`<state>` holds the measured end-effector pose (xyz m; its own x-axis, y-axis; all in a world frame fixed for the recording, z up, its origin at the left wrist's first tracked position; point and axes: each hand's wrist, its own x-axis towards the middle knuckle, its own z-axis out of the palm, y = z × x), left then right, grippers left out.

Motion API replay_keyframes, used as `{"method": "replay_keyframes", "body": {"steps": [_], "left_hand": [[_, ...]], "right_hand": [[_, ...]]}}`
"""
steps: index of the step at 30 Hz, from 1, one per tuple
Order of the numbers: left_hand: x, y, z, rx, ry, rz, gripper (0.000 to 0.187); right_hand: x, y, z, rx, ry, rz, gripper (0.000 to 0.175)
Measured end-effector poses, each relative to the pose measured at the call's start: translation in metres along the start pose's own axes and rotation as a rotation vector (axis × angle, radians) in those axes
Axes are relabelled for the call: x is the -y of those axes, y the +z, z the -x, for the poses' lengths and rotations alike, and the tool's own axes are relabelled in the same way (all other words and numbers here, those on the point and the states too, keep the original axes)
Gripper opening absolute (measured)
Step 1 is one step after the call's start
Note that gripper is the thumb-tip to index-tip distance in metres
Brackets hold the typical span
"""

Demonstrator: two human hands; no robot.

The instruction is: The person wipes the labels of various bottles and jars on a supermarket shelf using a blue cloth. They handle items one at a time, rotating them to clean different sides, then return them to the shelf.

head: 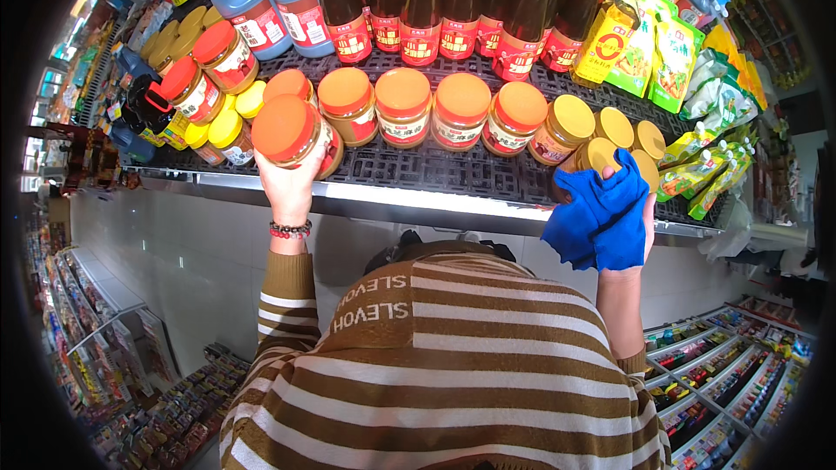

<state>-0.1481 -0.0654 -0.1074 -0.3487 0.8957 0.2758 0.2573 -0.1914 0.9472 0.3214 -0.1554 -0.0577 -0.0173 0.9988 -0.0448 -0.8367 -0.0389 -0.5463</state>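
Note:
My left hand (pixel 292 184) grips a glass jar with an orange-red lid (pixel 283 129) at the shelf's front left. Bead bracelets circle that wrist. My right hand (pixel 646 228) holds a crumpled blue cloth (pixel 597 215), which hides most of its fingers, over the front right of the shelf. Close behind the cloth stand several jars with gold lids (pixel 614 127). Between my hands, a row of sesame paste jars with orange lids (pixel 403 108) stands upright on the black lattice shelf (pixel 424 173).
Dark glass bottles (pixel 421 6) with red labels line the back, beside large blue-handled jugs (pixel 241 6). Yellow-lidded jars (pixel 228 130) sit at left, green-yellow pouches (pixel 673 65) at right. A pale metal edge strip (pixel 431 202) fronts the shelf. Store racks (pixel 725 365) stand behind me.

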Motion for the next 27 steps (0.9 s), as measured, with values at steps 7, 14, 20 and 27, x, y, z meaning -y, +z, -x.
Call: {"method": "replay_keyframes", "body": {"steps": [7,14,20,27], "left_hand": [[0.032,-0.001,-0.011,-0.085,-0.061,-0.138,0.083],[0.044,0.0,-0.006,-0.04,-0.113,-0.366,0.092],[0.045,-0.01,-0.006,-0.028,-0.14,-0.302,0.11],[-0.037,0.034,-0.014,0.049,0.638,-0.726,0.107]], "right_hand": [[-0.01,0.02,-0.02,0.043,0.033,-0.049,0.071],[-0.014,0.019,-0.025,0.162,0.033,-0.134,0.075],[-0.016,0.01,-0.017,0.077,-0.027,-0.127,0.073],[-0.014,-0.006,-0.001,0.063,-0.062,-0.182,0.071]]}}
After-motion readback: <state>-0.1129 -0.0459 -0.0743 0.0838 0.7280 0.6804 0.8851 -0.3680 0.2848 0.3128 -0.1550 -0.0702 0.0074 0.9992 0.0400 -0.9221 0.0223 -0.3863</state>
